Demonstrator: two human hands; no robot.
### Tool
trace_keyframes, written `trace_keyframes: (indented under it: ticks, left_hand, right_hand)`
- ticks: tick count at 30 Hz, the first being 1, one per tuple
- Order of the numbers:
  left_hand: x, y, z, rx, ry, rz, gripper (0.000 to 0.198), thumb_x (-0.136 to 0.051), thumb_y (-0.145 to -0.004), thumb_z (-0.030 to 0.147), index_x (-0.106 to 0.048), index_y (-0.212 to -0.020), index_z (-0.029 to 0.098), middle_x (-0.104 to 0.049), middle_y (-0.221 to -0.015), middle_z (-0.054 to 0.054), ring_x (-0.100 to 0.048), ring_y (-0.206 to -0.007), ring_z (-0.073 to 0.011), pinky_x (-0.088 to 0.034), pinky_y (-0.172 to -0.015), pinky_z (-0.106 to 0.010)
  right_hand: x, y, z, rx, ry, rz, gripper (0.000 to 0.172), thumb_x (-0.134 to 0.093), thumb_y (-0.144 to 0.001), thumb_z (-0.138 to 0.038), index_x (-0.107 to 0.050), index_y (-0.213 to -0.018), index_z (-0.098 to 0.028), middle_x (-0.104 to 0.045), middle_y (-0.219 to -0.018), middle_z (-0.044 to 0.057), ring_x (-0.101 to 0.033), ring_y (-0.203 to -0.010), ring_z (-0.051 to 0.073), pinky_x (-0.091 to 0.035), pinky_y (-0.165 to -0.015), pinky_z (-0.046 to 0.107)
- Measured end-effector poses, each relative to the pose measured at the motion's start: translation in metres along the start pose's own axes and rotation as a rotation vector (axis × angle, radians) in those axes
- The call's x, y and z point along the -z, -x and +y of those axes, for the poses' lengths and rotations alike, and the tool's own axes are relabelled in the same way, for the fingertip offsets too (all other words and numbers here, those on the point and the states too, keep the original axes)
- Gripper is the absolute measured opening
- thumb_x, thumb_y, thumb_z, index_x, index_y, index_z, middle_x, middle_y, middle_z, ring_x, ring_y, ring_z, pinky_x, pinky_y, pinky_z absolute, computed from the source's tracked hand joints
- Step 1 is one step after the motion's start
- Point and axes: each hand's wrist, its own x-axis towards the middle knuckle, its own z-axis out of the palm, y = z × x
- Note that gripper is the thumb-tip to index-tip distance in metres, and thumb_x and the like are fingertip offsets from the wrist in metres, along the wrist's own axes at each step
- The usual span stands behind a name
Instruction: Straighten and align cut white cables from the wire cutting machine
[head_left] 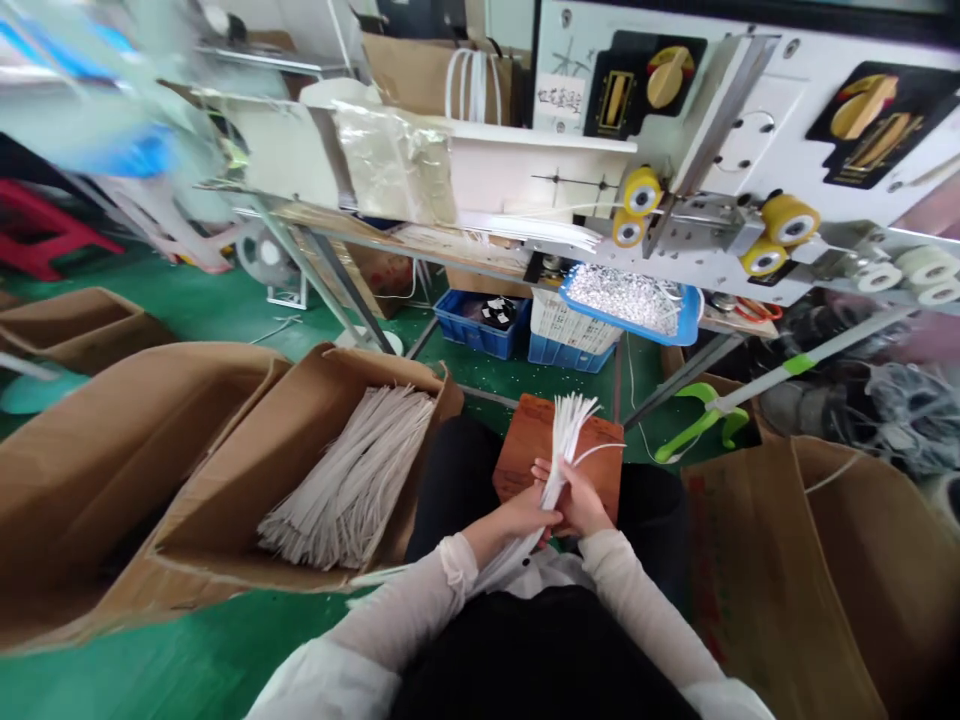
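Note:
A bundle of thin white wires (564, 425) stands slanted in front of my body, gripped by both hands. My left hand (517, 515) wraps round its lower part, the thumb pointing right. Just above and to the right, my right hand (581, 500) closes round the same bundle. One wire sticks out to the right from the top. The lower ends run down under my left forearm towards my lap. Behind the bundle is a reddish-brown wooden block (525, 440) between my knees.
On the left, a cardboard box (225, 500) holds many similar white wires (352, 480). Ahead stands a machine with yellow rollers (637, 190) and a blue tray of small clippings (630, 300). Another cardboard box (757, 560) is at right, near a green-footed stand (697, 420).

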Motion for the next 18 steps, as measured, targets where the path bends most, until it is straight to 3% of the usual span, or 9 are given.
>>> trace_keyframes:
  ticks: [3,5,9,12,15,18]
  left_hand:
    - [-0.001,0.015,-0.003,0.023,0.035,-0.021,0.03,-0.06,-0.076,0.015,-0.053,-0.105,0.015,-0.051,-0.056,0.005,-0.053,-0.046,-0.0129,-0.049,-0.047,-0.025]
    - [0.008,0.029,-0.008,0.041,0.04,-0.009,0.023,-0.062,-0.071,0.013,-0.057,-0.094,0.016,-0.054,-0.056,0.003,-0.053,-0.047,-0.0131,-0.046,-0.046,-0.024]
    - [0.049,0.074,-0.023,0.077,-0.05,0.072,0.029,-0.068,-0.064,0.017,-0.059,-0.091,0.017,-0.061,-0.064,0.002,-0.059,-0.052,-0.0158,-0.046,-0.047,-0.024]
    - [0.085,0.121,-0.04,0.096,-0.15,0.198,0.035,-0.07,-0.062,0.024,-0.06,-0.095,0.018,-0.064,-0.072,0.001,-0.061,-0.056,-0.0178,-0.047,-0.051,-0.026]
    - [0.113,0.163,-0.064,0.104,-0.236,0.358,0.034,-0.072,-0.059,0.026,-0.062,-0.091,0.019,-0.066,-0.083,-0.001,-0.063,-0.072,-0.0207,-0.049,-0.064,-0.028]
    - [0.131,0.193,-0.099,0.15,-0.253,0.436,0.031,-0.072,-0.057,0.026,-0.063,-0.085,0.019,-0.066,-0.083,-0.001,-0.062,-0.078,-0.0216,-0.048,-0.068,-0.027]
  right_hand:
    - [-0.015,-0.022,-0.015,-0.033,-0.041,-0.016,0.028,-0.076,-0.073,-0.039,-0.059,-0.087,-0.021,-0.065,-0.072,-0.001,-0.063,-0.059,0.013,-0.057,-0.055,0.025]
    - [-0.026,-0.032,-0.031,-0.032,-0.092,-0.015,0.024,-0.077,-0.074,-0.028,-0.056,-0.084,-0.021,-0.057,-0.062,-0.007,-0.055,-0.048,0.007,-0.052,-0.047,0.018]
    - [-0.053,-0.045,-0.072,0.072,-0.103,-0.046,0.025,-0.073,-0.08,-0.027,-0.048,-0.081,-0.021,-0.049,-0.06,-0.01,-0.046,-0.042,0.003,-0.046,-0.043,0.015]
    - [-0.081,-0.054,-0.096,0.164,-0.095,-0.103,0.026,-0.071,-0.084,-0.029,-0.046,-0.082,-0.021,-0.049,-0.065,-0.01,-0.045,-0.044,0.002,-0.046,-0.046,0.016]
    - [-0.115,-0.064,-0.092,0.201,-0.1,-0.119,0.028,-0.073,-0.082,-0.029,-0.046,-0.084,-0.02,-0.05,-0.069,-0.009,-0.046,-0.048,0.002,-0.048,-0.05,0.017]
    - [-0.15,-0.074,-0.059,0.18,-0.069,-0.073,0.03,-0.075,-0.079,-0.03,-0.048,-0.084,-0.019,-0.049,-0.067,-0.009,-0.045,-0.048,0.002,-0.048,-0.05,0.017]
